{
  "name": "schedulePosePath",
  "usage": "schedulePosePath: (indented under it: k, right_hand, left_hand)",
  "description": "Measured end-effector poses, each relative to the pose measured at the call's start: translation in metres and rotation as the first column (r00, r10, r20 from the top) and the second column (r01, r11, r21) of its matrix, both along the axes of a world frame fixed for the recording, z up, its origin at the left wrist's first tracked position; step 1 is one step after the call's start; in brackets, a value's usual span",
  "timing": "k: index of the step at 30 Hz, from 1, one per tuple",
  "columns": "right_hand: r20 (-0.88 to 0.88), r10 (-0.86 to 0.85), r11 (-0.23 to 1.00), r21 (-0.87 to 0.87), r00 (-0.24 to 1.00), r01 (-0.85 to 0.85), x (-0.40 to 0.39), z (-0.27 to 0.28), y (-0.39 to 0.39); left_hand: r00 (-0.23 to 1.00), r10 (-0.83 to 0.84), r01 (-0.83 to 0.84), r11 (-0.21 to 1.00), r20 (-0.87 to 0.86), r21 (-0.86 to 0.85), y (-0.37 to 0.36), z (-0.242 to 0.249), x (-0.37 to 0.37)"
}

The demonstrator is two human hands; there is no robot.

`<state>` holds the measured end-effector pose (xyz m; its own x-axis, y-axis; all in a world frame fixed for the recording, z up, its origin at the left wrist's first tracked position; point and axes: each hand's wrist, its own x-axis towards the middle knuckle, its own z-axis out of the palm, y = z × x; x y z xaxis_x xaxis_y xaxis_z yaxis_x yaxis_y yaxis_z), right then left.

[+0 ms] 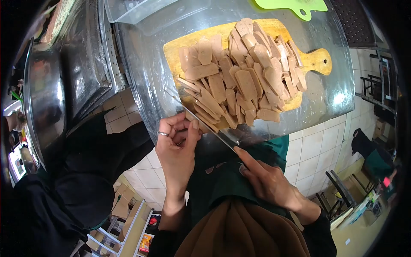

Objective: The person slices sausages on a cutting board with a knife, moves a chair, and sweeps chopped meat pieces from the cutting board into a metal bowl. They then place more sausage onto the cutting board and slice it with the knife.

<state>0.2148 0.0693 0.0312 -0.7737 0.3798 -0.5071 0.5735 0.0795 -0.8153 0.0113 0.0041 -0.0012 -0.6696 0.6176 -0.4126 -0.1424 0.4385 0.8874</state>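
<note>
A large heap of sliced brown sausage (248,81), in long flat pieces, covers most of a wooden cutting board (319,62) with a rounded handle. My right hand (267,180) grips a knife (209,126) whose thin blade slants up and left past the board's near left corner. Beside the blade, my left hand (176,139) has its fingers curled in and the thumb pressed toward them, with a ring on one finger. What lies between those fingertips is hidden. Some slices lean in a row just beyond the blade.
The board rests on a shiny metal table (147,73). A clear plastic container (132,10) and a green cutting board (295,5) sit at its far side. On the left stands a person in dark clothes (68,184). White floor tiles (314,145) show below.
</note>
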Motion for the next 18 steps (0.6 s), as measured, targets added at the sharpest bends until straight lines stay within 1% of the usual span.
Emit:
schedulePosePath:
  k: [2, 5, 7, 13, 15, 18]
  right_hand:
    - [0.023, -0.015, 1.000, 0.022, 1.000, 0.015, 0.004, 0.001, -0.004]
    - [0.040, 0.014, 0.999, 0.028, 0.999, -0.015, -0.011, 0.001, 0.013]
    - [-0.043, -0.012, 0.997, 0.081, 0.999, 0.015, -0.013, -0.009, 0.015]
    - [-0.144, -0.044, 0.996, 0.065, 0.989, 0.054, -0.006, 0.000, 0.009]
    - [-0.167, -0.046, 0.996, 0.069, 0.985, 0.058, -0.003, 0.003, 0.004]
    - [-0.133, -0.031, 0.997, 0.066, 0.991, 0.040, 0.001, 0.007, 0.002]
  left_hand:
    - [1.000, -0.013, 0.013, 0.999, -0.008, 0.031, -0.003, -0.002, -0.001]
    - [1.000, -0.020, 0.019, 0.997, 0.001, 0.073, -0.002, -0.003, 0.000]
    - [1.000, -0.019, 0.018, 0.996, 0.012, 0.092, -0.003, -0.003, -0.001]
    - [0.999, -0.019, 0.015, 0.994, 0.037, 0.108, -0.006, -0.008, -0.002]
    - [0.999, -0.021, 0.017, 0.995, 0.039, 0.102, -0.007, -0.008, -0.003]
    - [1.000, -0.003, 0.001, 0.995, 0.018, 0.101, -0.004, -0.005, -0.001]
